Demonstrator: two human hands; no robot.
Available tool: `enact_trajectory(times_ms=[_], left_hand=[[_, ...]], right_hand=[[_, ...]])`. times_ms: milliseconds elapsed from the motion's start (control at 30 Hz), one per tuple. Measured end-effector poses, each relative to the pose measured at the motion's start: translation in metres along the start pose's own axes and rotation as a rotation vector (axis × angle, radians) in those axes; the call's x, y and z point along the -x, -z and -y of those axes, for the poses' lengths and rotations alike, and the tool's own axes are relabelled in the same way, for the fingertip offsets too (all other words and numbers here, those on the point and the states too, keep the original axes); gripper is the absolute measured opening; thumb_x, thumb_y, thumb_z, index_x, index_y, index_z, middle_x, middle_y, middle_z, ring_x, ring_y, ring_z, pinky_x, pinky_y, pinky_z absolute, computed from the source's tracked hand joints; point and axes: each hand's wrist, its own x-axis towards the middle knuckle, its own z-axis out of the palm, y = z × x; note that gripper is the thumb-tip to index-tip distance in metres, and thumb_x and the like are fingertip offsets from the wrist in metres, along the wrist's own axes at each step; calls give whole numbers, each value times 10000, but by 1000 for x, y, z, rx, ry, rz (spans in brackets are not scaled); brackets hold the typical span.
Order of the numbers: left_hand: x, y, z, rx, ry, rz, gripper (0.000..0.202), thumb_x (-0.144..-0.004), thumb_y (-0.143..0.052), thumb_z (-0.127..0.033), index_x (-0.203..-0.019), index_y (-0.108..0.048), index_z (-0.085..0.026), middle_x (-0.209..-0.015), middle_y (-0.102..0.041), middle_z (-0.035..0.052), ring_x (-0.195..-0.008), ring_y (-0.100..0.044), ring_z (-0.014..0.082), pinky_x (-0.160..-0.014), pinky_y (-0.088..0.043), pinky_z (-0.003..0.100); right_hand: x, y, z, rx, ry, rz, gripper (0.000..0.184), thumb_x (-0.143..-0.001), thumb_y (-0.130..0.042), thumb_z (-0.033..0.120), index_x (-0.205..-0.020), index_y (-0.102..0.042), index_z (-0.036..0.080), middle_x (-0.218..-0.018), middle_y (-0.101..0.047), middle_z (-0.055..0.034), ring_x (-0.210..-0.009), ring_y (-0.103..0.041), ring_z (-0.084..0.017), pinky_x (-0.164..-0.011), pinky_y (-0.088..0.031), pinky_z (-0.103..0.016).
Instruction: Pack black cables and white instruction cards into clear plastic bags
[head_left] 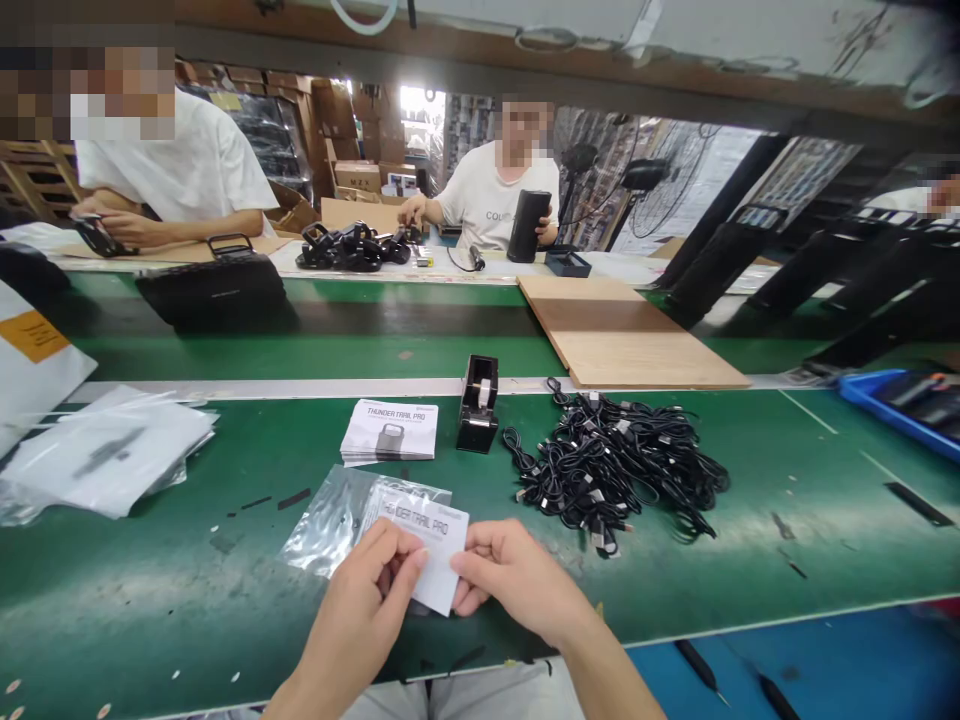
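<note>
A white instruction booklet (442,570) printed "THUNDER TRAIL PRO" is tilted between my hands above the green bench. My right hand (517,575) is closed on its right edge, thumb in front. My left hand (375,585) pinches at the booklet's left side, where a clear plastic bag (322,525) spreads out to the left. The bag seems to overlap the booklet's upper left; how far the booklet sits inside it I cannot tell. Just beyond lies a stack of matching booklets (390,432), with a black tape dispenser (478,405) to its right.
A heap of black cables (622,460) lies right of my hands, clear bags (112,445) at left. A wooden board (630,330) spans the bench behind. A blue bin (900,405) is far right. Co-workers sit opposite; one holds a black speaker (529,225).
</note>
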Motion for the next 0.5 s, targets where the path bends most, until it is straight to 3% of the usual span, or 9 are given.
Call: enact_trajectory(times_ms=[100, 233, 267, 333, 400, 433, 500], left_hand=[[-1, 3, -6, 108, -18, 98, 254, -877, -377, -352, -696, -501, -224, -691, -474, -19, -631, -460, 142, -583, -371, 238], [-3, 4, -5, 107, -18, 168, 258, -877, -371, -360, -687, -478, -223, -699, -469, -19, -656, -463, 145, -614, -370, 247], [-5, 3, -4, 89, -4, 164, 263, -875, -370, -376, -690, -477, -223, -690, -462, -20, -642, -462, 145, -603, -370, 248], [-9, 3, -1, 48, 36, 138, 280, -871, -362, -406, -690, -473, -224, -665, -446, -25, -604, -458, 145, -569, -369, 247], [-12, 1, 2, -11, 61, 111, 283, -867, -357, -418, -697, -477, -226, -659, -453, -25, -580, -461, 147, -546, -370, 249], [-13, 0, 4, -52, 60, 99, 280, -867, -355, -413, -702, -482, -226, -669, -466, -21, -582, -470, 150, -548, -374, 254], [-14, -3, 6, -148, 31, 85, 265, -867, -353, -383, -706, -491, -224, -704, -496, -7, -615, -497, 163, -573, -387, 270]], right_hand=[[-18, -12, -1, 309, 13, -153, 170, -731, -565, 291, -665, -545, 136, -536, -581, 12, -424, -520, -86, -432, -407, -197], [-24, -18, 6, 560, 145, -300, 111, -686, -582, 145, -583, -547, 161, -572, -578, 14, -550, -527, -115, -526, -365, -218], [-22, -14, 10, 638, 185, -349, 98, -706, -585, 165, -609, -572, 170, -616, -594, 5, -600, -540, -130, -562, -371, -228], [-18, 1, 19, 899, 223, -577, 102, -782, -550, 248, -763, -623, 181, -758, -620, -45, -703, -559, -173, -613, -389, -262], [-16, 23, 26, 1237, 163, -885, 219, -821, -515, 314, -887, -627, 139, -874, -597, -127, -800, -549, -237, -646, -404, -314], [-17, 33, 28, 1367, 113, -977, 247, -811, -531, 326, -877, -632, 110, -875, -584, -155, -822, -538, -265, -657, -407, -337], [-19, 49, 29, 1521, 57, -1011, 222, -772, -586, 304, -817, -644, 94, -840, -576, -164, -831, -523, -289, -679, -410, -362]])
